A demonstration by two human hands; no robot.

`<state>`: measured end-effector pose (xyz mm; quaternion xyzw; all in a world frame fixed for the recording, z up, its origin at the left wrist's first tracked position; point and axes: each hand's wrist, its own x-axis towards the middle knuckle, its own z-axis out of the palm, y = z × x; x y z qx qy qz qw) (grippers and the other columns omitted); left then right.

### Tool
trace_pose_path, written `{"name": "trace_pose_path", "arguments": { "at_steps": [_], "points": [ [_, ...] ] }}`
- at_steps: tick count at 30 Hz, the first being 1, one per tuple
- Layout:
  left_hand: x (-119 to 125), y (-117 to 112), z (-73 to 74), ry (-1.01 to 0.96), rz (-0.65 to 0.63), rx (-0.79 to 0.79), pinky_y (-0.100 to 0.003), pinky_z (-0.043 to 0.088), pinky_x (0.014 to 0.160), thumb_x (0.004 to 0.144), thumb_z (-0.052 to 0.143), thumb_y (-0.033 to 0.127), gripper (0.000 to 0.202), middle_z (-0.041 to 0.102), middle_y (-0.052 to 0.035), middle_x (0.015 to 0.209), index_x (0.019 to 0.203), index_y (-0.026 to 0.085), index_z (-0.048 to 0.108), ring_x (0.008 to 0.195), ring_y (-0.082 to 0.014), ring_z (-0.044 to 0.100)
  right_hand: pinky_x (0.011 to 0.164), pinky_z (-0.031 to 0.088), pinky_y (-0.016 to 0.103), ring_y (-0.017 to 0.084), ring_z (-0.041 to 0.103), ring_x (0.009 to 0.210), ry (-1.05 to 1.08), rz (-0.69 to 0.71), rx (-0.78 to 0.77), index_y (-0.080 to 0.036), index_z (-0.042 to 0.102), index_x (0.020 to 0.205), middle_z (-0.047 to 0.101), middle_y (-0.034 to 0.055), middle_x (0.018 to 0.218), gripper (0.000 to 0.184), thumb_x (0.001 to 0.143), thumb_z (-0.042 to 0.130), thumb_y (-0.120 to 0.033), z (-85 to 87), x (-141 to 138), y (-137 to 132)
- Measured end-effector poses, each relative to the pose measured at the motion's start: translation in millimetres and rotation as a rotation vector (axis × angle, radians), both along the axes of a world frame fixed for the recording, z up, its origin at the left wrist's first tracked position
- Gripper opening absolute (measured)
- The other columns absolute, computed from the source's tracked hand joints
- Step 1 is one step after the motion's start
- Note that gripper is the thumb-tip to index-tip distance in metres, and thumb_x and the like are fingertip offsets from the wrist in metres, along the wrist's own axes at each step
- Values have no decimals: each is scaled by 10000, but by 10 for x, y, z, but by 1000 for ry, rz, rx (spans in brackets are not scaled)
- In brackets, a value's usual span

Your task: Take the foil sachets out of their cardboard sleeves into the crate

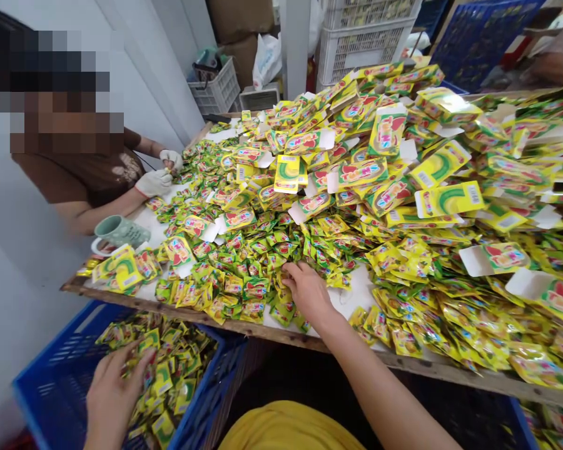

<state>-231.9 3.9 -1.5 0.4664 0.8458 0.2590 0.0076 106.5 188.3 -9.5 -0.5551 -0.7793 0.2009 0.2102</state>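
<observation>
My right hand point(307, 290) reaches onto the table, its fingertips bent together at a small green and yellow packet point(280, 281) in the loose pile. The fingers partly cover that packet. My left hand point(115, 390) hangs over a blue crate point(56, 381) at the lower left, thumb and fingers apart, a little blurred. No held thing shows clearly in it. Below it, yellow and green boxes point(164, 378) fill much of the crate. Beyond my right hand lies a heap of small printed cartons point(356, 172), several with white end flaps open.
Across the table's left end, a co-worker in white gloves point(154, 183) handles small packets. A green mug point(122, 230) stands near the left corner. The wooden table edge point(281, 334) runs before me. White crates point(361, 47) are stacked behind, and yellow packets point(431, 306) spread to the right.
</observation>
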Motion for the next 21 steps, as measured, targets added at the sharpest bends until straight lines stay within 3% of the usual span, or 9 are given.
{"name": "trace_pose_path", "arguments": {
  "at_steps": [2,4,6,8,9,11,14,16,21],
  "points": [
    [79,-23,52,52,77,76,-374,500,758,777,586,527,388,651,-73,904,915,172,665,757,-237,619,732,427,294,210,539,866,-121,77,37,-270,613,1139,567,67,957,271,883,546,-209,3,30,-23],
    [457,127,107,24,-55,191,-351,501,800,820,584,440,273,669,-52,875,875,187,670,771,-214,630,718,416,287,205,516,845,-194,176,65,-269,631,1114,543,64,928,255,884,541,-203,11,148,-77],
    [999,405,120,-82,-414,205,-321,503,843,852,575,332,169,687,-39,879,871,205,685,830,-195,642,715,412,285,201,502,834,-243,231,76,-271,653,1080,533,62,909,255,876,533,-173,27,321,-159],
    [1552,739,65,-160,-820,110,-320,501,896,878,542,247,210,676,-58,1036,1041,229,674,967,-195,627,733,416,291,204,504,855,-270,222,87,-280,654,1100,539,69,932,316,864,514,-124,38,531,-271],
    [1794,907,15,-152,-966,56,-352,490,931,873,545,222,269,646,-74,1133,1122,240,646,1050,-215,595,745,421,296,209,511,876,-275,196,90,-284,649,1121,547,75,958,348,857,506,-109,35,649,-337],
    [2163,1208,-108,-92,-1102,2,-432,471,963,841,579,191,394,561,-102,1285,1233,236,577,1156,-271,524,753,438,304,218,538,903,-273,98,68,-284,635,1158,565,84,1004,386,850,492,-100,5,906,-477],
    [2414,1499,-253,-57,-995,28,-493,437,993,823,583,158,539,465,-156,1376,1346,163,450,1229,-321,454,742,474,323,222,589,872,-201,-159,7,-228,580,1236,608,95,995,437,848,436,-88,-78,1299,-656],
    [2433,1550,-272,-63,-889,89,-482,423,1010,853,527,137,496,479,-170,1344,1342,138,447,1230,-310,454,778,488,343,221,610,880,-98,-291,16,-186,546,1262,634,99,989,447,851,402,-82,-128,1490,-719],
    [2459,1303,-143,-45,-799,201,-490,429,935,884,522,201,191,610,-113,1127,1012,190,664,1061,-288,526,827,488,389,256,569,959,-34,-224,36,-189,626,1115,614,109,1028,285,850,547,-257,-192,1477,-622]
  ]
}}
